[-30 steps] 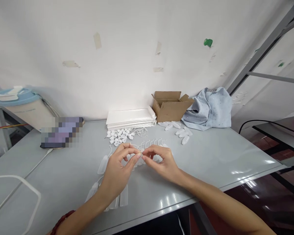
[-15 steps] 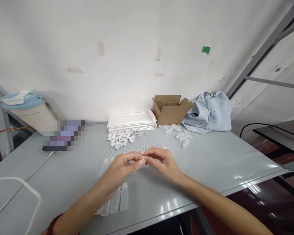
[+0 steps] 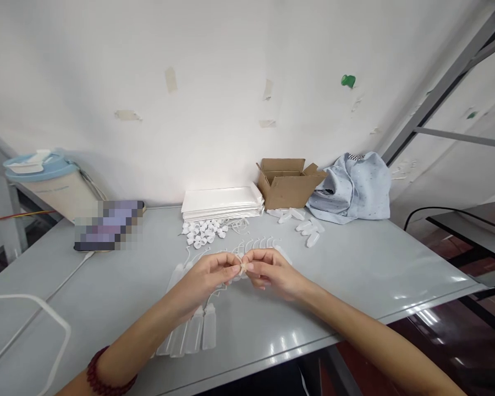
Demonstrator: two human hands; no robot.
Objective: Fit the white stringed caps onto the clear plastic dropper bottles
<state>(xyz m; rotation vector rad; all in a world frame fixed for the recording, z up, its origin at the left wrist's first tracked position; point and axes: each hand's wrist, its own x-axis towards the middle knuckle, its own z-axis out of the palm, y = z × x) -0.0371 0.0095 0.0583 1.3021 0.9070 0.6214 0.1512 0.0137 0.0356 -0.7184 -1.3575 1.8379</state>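
My left hand (image 3: 218, 270) and my right hand (image 3: 274, 272) meet above the middle of the table. Between their thumbs and fingertips they pinch a small whitish piece (image 3: 243, 268) with a thin strand; my fingers cover most of it. Below my left forearm stand out several clear plastic bottles (image 3: 208, 327) lying side by side. Behind my hands runs a row of similar bottles with thin curved white strands (image 3: 265, 242), partly hidden by the hands. A pile of small white caps (image 3: 204, 232) lies farther back.
White flat boxes (image 3: 218, 202) are stacked against the wall, beside an open cardboard box (image 3: 292, 190) and a light blue cloth bag (image 3: 355, 190). More clear bottles (image 3: 312, 237) lie before them. At left are a phone (image 3: 109, 225) on a cable and a blue-lidded cup (image 3: 58, 184).
The fingers of both hands have closed in tighter around the small piece, and less of its strand shows. My left forearm shows more of its red bracelet now.
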